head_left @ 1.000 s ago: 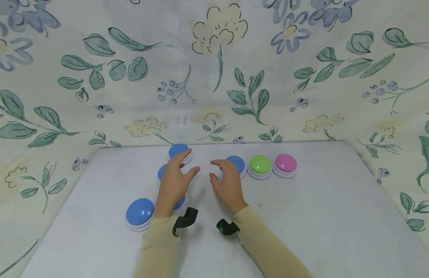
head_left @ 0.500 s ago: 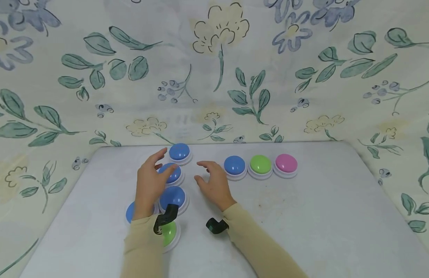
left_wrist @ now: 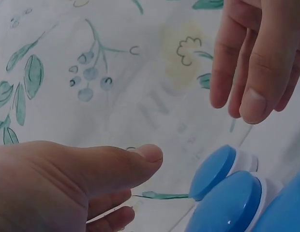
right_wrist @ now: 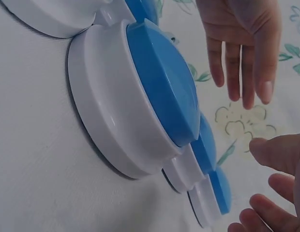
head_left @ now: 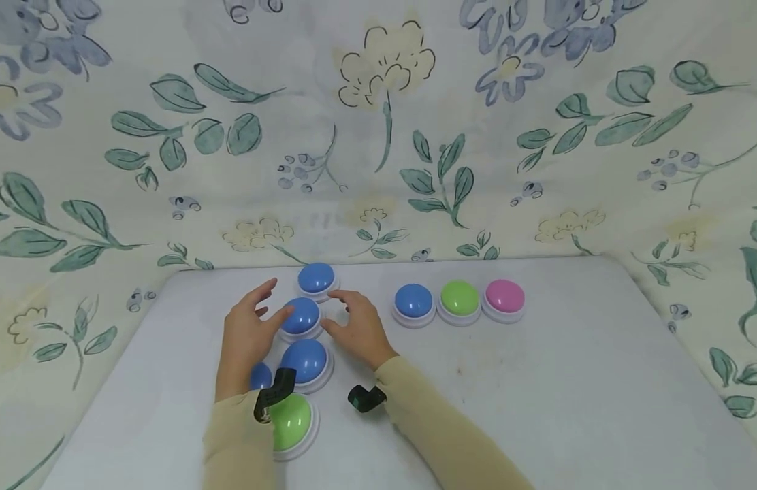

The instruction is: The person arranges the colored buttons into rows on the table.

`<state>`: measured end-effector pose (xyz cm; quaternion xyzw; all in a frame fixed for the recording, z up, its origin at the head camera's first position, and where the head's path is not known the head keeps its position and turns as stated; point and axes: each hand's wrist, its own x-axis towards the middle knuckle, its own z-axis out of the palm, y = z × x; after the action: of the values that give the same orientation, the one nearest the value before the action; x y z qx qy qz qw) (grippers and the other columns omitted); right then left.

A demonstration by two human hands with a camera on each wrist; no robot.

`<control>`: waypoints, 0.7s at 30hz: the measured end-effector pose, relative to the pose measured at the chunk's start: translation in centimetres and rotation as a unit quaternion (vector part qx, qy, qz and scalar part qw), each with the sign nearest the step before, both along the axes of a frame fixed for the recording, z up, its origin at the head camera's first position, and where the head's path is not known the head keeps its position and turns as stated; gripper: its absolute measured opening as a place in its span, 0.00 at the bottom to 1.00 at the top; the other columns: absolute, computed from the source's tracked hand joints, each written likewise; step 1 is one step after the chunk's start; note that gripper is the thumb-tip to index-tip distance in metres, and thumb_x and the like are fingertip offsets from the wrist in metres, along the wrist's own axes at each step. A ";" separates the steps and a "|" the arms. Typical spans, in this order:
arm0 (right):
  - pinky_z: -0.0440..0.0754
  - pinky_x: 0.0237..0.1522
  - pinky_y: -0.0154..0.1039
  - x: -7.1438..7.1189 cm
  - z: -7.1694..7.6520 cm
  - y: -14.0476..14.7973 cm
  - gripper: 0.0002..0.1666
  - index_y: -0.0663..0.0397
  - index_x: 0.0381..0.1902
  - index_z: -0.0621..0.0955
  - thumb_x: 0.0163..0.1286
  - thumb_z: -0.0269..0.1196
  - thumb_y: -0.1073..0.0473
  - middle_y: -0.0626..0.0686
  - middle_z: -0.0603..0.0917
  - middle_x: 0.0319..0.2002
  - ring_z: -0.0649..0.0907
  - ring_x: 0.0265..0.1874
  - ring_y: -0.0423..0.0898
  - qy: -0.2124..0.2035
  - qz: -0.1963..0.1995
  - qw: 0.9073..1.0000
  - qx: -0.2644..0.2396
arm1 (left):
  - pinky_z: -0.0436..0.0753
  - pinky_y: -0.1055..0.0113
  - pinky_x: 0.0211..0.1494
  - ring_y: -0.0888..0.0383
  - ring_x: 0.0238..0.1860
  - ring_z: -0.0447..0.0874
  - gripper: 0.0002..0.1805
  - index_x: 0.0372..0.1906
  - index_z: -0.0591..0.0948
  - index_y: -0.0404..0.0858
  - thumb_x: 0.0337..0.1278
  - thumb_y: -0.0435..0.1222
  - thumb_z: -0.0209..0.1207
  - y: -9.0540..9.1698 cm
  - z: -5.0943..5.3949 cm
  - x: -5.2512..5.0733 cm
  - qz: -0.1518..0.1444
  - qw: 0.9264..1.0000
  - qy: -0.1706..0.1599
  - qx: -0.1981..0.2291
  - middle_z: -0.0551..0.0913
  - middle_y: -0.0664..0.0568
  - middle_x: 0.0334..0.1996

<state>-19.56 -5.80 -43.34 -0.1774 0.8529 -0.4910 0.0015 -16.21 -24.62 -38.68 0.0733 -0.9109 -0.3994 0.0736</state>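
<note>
Two hands hang above the left part of the surface, fingers spread and loosely bent, thumbs parted from them: the left hand [head_left: 246, 338] and the right hand [head_left: 361, 331] flank the second blue button [head_left: 303, 315] of a staggered column. From the head, the left thumb seems to overlap that button; both wrist views show air between hands and buttons. Pale yellow sleeves [head_left: 448, 425] reach the wrists, each with a black device [head_left: 366, 399].

Behind that button stands a far blue button [head_left: 316, 278]; in front come a near blue button [head_left: 305, 361] and a near green button [head_left: 291, 422], with a half-hidden blue button [head_left: 261, 376] by the left wrist. Only the head view takes in the row farther right: a blue button [head_left: 413, 301], a green button [head_left: 460, 298] and a pink button [head_left: 504, 296], side by side. The right wrist view shows the stepped white bases in profile.

The surface [head_left: 556, 388] is white with brownish specks; cloth [head_left: 317, 88] printed with flowers, leaves and berries rises behind and around it.
</note>
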 end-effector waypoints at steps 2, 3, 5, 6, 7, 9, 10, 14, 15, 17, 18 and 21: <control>0.78 0.64 0.44 0.0 -0.1 -0.3 0.30 0.52 0.68 0.75 0.69 0.67 0.56 0.54 0.77 0.65 0.77 0.63 0.53 -0.010 0.007 1.000 0.002 | 0.74 0.42 0.67 0.30 0.66 0.71 0.36 0.76 0.65 0.37 0.67 0.38 0.63 -0.3 -0.4 -0.1 -0.004 1.000 -0.010 -0.006 0.67 0.34 0.72; 0.78 0.64 0.44 -0.1 -0.1 -0.4 0.31 0.52 0.68 0.75 0.69 0.67 0.56 0.54 0.77 0.65 0.77 0.64 0.52 -0.012 0.010 1.000 0.003 | 0.74 0.42 0.67 0.30 0.65 0.71 0.36 0.76 0.65 0.36 0.67 0.39 0.63 -0.4 -0.6 -0.1 -0.007 1.000 -0.012 -0.009 0.66 0.33 0.71; 0.78 0.64 0.46 -0.2 -0.2 -0.8 0.31 0.53 0.68 0.75 0.68 0.67 0.57 0.55 0.77 0.66 0.76 0.64 0.52 -0.016 0.014 1.000 0.002 | 0.75 0.42 0.66 0.30 0.65 0.71 0.36 0.75 0.65 0.35 0.66 0.39 0.63 -0.7 -0.9 -0.2 -0.010 1.000 -0.016 -0.015 0.67 0.31 0.71; 0.77 0.65 0.46 -0.3 -0.3 -1.0 0.31 0.53 0.68 0.75 0.68 0.67 0.57 0.55 0.76 0.66 0.76 0.65 0.52 -0.018 0.017 1.000 0.003 | 0.75 0.42 0.66 0.29 0.64 0.72 0.36 0.75 0.65 0.35 0.66 0.38 0.63 -0.9 -1.0 -0.2 -0.009 1.000 -0.018 -0.019 0.67 0.30 0.70; 0.77 0.66 0.46 -0.4 -0.5 -1.1 0.31 0.53 0.68 0.75 0.68 0.67 0.56 0.55 0.76 0.66 0.76 0.65 0.52 -0.021 0.017 1.000 0.006 | 0.75 0.41 0.66 0.29 0.64 0.72 0.36 0.75 0.65 0.35 0.66 0.39 0.63 -0.9 -1.1 -0.3 -0.011 0.999 -0.023 -0.022 0.67 0.29 0.70; 0.75 0.67 0.47 -0.6 -0.9 -1.4 0.32 0.52 0.69 0.74 0.68 0.67 0.56 0.54 0.76 0.66 0.75 0.66 0.52 -0.028 0.019 0.999 0.012 | 0.75 0.41 0.66 0.29 0.64 0.71 0.37 0.75 0.64 0.35 0.66 0.39 0.63 -1.1 -1.5 -0.3 -0.012 0.999 -0.035 -0.026 0.67 0.28 0.69; 0.74 0.68 0.47 -0.6 -1.0 -1.5 0.32 0.52 0.69 0.74 0.68 0.67 0.56 0.54 0.76 0.67 0.74 0.67 0.52 -0.031 0.020 0.999 0.015 | 0.75 0.40 0.65 0.28 0.64 0.71 0.37 0.76 0.64 0.34 0.66 0.39 0.63 -1.1 -1.7 -0.3 -0.012 0.999 -0.042 -0.027 0.67 0.28 0.69; 0.70 0.71 0.48 -1.0 -1.3 -2.1 0.34 0.50 0.70 0.74 0.67 0.68 0.55 0.53 0.75 0.67 0.72 0.69 0.51 -0.044 0.022 0.998 0.034 | 0.74 0.38 0.65 0.27 0.65 0.70 0.38 0.76 0.62 0.34 0.66 0.41 0.63 -1.5 -2.3 -0.6 -0.017 0.996 -0.075 -0.034 0.65 0.27 0.69; 0.70 0.71 0.48 -1.1 -1.4 -2.2 0.34 0.49 0.70 0.73 0.67 0.68 0.54 0.52 0.75 0.67 0.72 0.69 0.51 -0.047 0.022 0.998 0.038 | 0.74 0.38 0.65 0.27 0.64 0.70 0.39 0.76 0.62 0.34 0.66 0.42 0.63 -1.6 -2.5 -0.7 -0.020 0.996 -0.082 -0.036 0.65 0.26 0.69; 0.70 0.71 0.48 -1.2 -1.4 -2.4 0.35 0.48 0.70 0.73 0.66 0.69 0.54 0.52 0.75 0.68 0.71 0.70 0.50 -0.055 0.022 0.997 0.045 | 0.73 0.37 0.65 0.26 0.64 0.70 0.39 0.76 0.62 0.33 0.66 0.42 0.63 -1.7 -2.7 -0.9 -0.026 0.995 -0.093 -0.040 0.66 0.26 0.69; 0.70 0.71 0.48 -1.3 -1.4 -2.5 0.36 0.48 0.71 0.73 0.66 0.69 0.54 0.52 0.75 0.68 0.71 0.70 0.50 -0.060 0.022 0.997 0.048 | 0.73 0.37 0.65 0.26 0.64 0.70 0.39 0.76 0.61 0.33 0.66 0.42 0.63 -1.7 -2.8 -1.0 -0.029 0.994 -0.097 -0.041 0.66 0.26 0.69; 0.70 0.71 0.47 -1.5 -1.3 -2.6 0.36 0.47 0.71 0.72 0.67 0.69 0.53 0.51 0.75 0.68 0.71 0.70 0.49 -0.068 0.023 0.996 0.053 | 0.72 0.36 0.65 0.26 0.65 0.69 0.40 0.76 0.61 0.31 0.66 0.42 0.63 -1.7 -2.7 -1.3 -0.046 0.993 -0.100 -0.045 0.66 0.26 0.69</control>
<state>-21.06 -8.39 -44.61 -0.1630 0.8715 -0.4556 0.0801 -17.53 -26.30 -41.43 0.0676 -0.9332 -0.3514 -0.0328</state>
